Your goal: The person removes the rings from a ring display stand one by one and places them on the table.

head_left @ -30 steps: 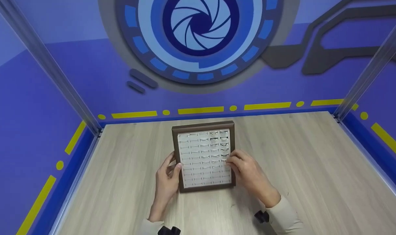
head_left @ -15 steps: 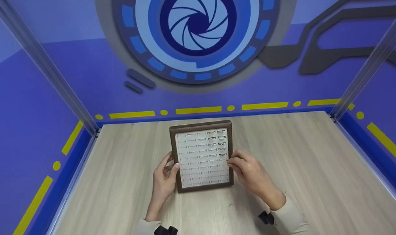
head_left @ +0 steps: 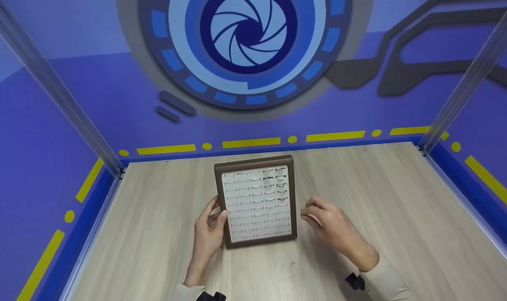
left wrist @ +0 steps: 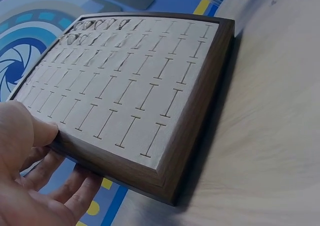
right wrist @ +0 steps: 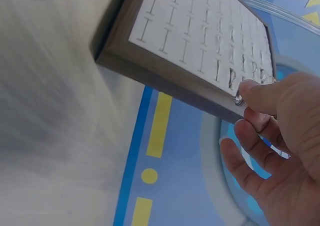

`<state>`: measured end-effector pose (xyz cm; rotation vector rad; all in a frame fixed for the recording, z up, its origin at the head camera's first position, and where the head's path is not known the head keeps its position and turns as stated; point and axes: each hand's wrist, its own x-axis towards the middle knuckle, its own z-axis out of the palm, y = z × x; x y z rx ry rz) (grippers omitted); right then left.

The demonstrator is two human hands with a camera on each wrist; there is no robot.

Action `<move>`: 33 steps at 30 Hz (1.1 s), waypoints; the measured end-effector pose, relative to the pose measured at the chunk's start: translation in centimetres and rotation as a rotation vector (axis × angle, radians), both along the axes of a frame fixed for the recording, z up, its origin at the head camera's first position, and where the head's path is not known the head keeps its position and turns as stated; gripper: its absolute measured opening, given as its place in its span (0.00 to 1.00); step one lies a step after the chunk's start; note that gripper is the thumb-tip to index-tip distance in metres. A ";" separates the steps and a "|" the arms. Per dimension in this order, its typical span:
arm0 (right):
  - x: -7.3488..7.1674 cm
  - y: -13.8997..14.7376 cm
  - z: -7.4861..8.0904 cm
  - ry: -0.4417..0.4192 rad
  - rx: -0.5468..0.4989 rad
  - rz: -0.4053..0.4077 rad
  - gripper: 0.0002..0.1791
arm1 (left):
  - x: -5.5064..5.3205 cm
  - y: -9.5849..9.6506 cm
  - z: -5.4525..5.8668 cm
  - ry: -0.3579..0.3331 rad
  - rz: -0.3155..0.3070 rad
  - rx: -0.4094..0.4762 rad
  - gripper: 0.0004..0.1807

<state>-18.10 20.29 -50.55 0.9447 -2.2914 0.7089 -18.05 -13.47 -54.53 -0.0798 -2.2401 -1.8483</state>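
Note:
A ring display board (head_left: 259, 229) with a brown wooden frame and a white slotted panel stands tilted on the table. Several silvery rings (head_left: 281, 185) sit in its upper right slots, while the lower rows show bare slits. My left hand (head_left: 208, 234) grips the frame's left side, thumb at the front edge and fingers behind, as the left wrist view also shows. Just off the right side of the frame, my right hand (head_left: 337, 225) pinches a small silvery ring (right wrist: 239, 100) between thumb and index finger; its other fingers are loosely bent.
A light wood-grain table (head_left: 387, 200) carries the board. Blue printed panels (head_left: 341, 113) with yellow dashes enclose the back and sides, joined by metal corner posts (head_left: 467, 79). A black wrist camera (head_left: 355, 281) sits by the right sleeve.
My right hand has moved right, from the board's right edge to a short gap away from it, with the ring pinched. The left hand keeps its grip on the frame.

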 end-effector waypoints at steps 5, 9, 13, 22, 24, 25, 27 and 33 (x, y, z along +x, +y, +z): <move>0.2 1.0 -1.0 -0.041 0.029 -0.029 0.11 | 0.2 0.1 -0.2 0.013 -0.004 0.009 0.30; 0.0 1.6 -1.8 -0.063 0.053 -0.036 0.10 | 0.2 0.2 -0.2 0.013 0.003 0.003 0.30; -0.1 2.2 -2.8 -0.084 0.077 -0.046 0.09 | 0.2 0.2 -0.2 0.009 0.007 -0.009 0.30; -0.3 3.2 -4.6 -0.176 0.139 -0.075 0.07 | 0.1 0.1 -0.2 0.014 0.004 -0.029 0.29; -0.4 3.3 -4.9 -0.213 0.156 -0.085 0.07 | 0.0 0.1 -0.2 0.015 0.003 -0.027 0.30; -0.4 3.4 -5.0 -0.233 0.162 -0.090 0.06 | 0.0 0.2 -0.2 0.015 0.003 -0.025 0.30; -0.5 3.4 -5.3 -0.282 0.170 -0.101 0.05 | 0.0 0.2 -0.2 0.016 0.004 -0.022 0.30; -0.6 3.6 -6.0 -0.401 0.175 -0.128 0.04 | 0.2 0.5 0.0 -0.009 0.036 -0.015 0.30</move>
